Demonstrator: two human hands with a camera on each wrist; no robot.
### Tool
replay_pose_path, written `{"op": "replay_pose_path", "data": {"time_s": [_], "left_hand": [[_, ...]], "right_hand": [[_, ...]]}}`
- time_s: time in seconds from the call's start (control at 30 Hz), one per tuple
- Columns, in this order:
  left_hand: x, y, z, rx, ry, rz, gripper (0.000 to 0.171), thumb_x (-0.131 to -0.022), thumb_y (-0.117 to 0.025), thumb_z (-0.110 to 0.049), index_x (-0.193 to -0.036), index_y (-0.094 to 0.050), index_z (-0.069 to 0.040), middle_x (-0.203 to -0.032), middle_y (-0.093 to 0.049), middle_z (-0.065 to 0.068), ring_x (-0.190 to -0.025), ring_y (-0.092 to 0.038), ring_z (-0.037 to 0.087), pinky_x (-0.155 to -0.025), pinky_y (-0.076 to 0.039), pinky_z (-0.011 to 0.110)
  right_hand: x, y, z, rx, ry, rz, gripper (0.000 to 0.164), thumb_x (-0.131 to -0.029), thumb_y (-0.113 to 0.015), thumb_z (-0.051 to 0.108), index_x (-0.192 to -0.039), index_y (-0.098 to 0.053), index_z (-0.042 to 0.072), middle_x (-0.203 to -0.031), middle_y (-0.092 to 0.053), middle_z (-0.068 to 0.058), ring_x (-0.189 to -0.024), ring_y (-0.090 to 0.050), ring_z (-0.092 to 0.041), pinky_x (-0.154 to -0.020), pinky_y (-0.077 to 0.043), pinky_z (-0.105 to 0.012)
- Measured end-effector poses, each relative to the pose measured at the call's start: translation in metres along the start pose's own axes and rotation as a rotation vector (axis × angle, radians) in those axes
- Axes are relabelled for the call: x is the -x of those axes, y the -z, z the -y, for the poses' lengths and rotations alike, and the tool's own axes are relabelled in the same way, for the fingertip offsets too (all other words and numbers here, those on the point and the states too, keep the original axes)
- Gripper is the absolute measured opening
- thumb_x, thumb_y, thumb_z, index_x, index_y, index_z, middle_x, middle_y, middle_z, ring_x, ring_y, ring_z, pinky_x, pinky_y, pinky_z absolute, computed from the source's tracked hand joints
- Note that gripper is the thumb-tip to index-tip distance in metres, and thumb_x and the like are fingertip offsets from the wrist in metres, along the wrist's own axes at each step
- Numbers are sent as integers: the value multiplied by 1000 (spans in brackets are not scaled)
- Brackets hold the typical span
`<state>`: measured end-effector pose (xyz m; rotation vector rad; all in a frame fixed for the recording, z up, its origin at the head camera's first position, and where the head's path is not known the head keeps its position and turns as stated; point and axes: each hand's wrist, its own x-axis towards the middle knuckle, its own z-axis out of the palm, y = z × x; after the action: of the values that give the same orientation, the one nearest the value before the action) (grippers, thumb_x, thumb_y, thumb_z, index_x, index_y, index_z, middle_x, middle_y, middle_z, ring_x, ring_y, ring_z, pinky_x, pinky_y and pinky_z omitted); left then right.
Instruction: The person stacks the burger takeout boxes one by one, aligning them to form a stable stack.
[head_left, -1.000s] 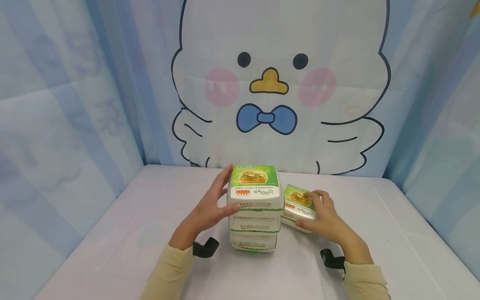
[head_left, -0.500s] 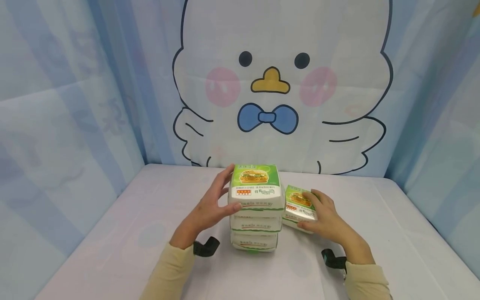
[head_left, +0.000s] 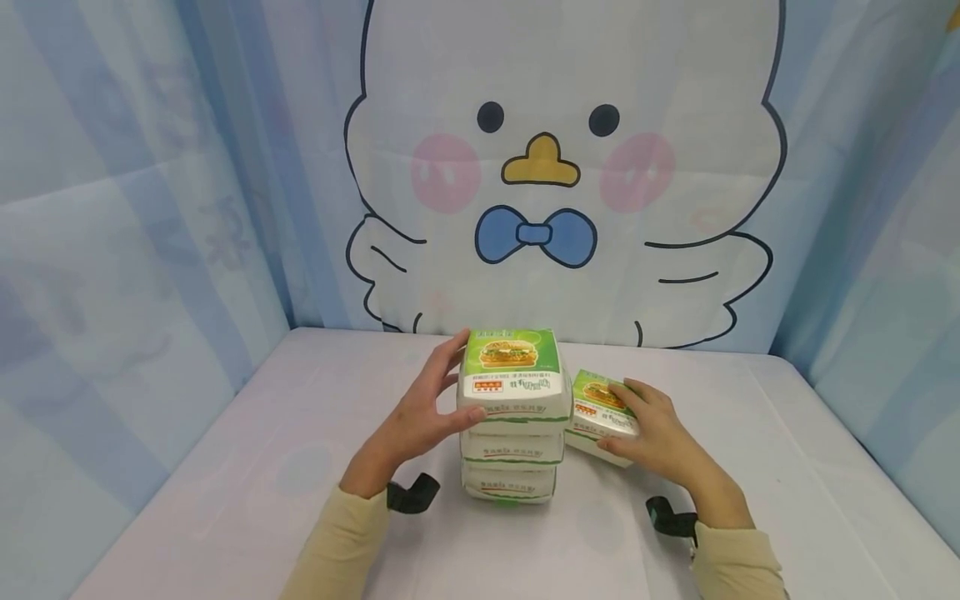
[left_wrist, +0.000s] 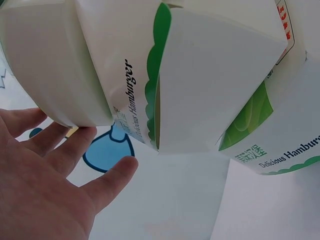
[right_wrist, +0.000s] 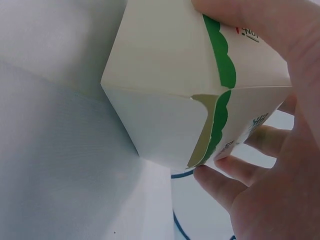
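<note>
A stack of three white and green hamburger boxes (head_left: pixel 517 446) stands at the middle of the table, one on top of another. The top box (head_left: pixel 513 387) carries a burger picture on its lid. Along that box's left side lies my left hand (head_left: pixel 420 417), its fingers extended and the thumb near the front corner; the left wrist view shows fingertips right at the box wall. Beside the stack, on the right, a single hamburger box (head_left: pixel 596 417) sits turned at an angle. My right hand (head_left: pixel 652 429) grips it, fingers over the lid and thumb at the front.
The white-covered table (head_left: pixel 225 508) reaches back to a curtain (head_left: pixel 540 292) printed with a cartoon bird in a blue bow tie. Blue and white curtains hang on both sides. A black wrist camera (head_left: pixel 412 494) sits below the left hand, another wrist camera (head_left: pixel 670 518) below the right.
My right hand and the single box have shifted very slightly to the right. The stack and my left hand stay essentially as they were.
</note>
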<state>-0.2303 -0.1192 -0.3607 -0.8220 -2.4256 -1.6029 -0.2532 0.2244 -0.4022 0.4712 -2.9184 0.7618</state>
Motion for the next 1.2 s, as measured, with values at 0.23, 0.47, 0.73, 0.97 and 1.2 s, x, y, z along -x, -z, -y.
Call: {"op": "replay_pose_path", "data": {"time_s": [0.23,0.47,0.73,0.97,1.2], "left_hand": [[1,1,-1,-10,-25,-1,92,-87,-72,-33,-159,-16,-23,-164,-21,-2,-151,-25,26,-119,-31,56],[1,1,-1,-37,-41,-4,93,-86,-74,-31,-159,-16,-22,-163,-23,-1,-151,-26,26,-119,-33,54],[2,2,-3,-62,-47,-19,93,-85,-76,-29,-158,-19,-21,-161,-28,0,-148,-31,26,-118,-34,54],[2,4,-1,-77,-84,-34,93,-83,-78,-23,-158,-23,-20,-159,-32,1,-146,-35,25,-117,-35,54],[1,4,-1,-85,-112,-30,92,-83,-78,-22,-157,-24,-17,-158,-33,3,-145,-36,26,-117,-36,54]], "right_hand": [[2,4,1,0,3,-9,84,-83,-76,40,-149,-40,3,-154,-30,-27,-139,-25,-51,-103,-35,-73],[3,8,0,-8,0,-19,82,-84,-76,37,-149,-41,3,-154,-30,-28,-138,-26,-51,-102,-35,-73],[6,18,6,-29,-4,-50,82,-84,-76,38,-149,-41,3,-155,-29,-27,-139,-26,-51,-101,-35,-74],[6,26,11,-45,14,-63,82,-85,-75,37,-149,-40,2,-156,-28,-27,-139,-25,-51,-102,-34,-74],[8,34,16,-62,23,-87,83,-85,-75,39,-150,-39,4,-157,-27,-25,-139,-26,-49,-101,-36,-73]]}}
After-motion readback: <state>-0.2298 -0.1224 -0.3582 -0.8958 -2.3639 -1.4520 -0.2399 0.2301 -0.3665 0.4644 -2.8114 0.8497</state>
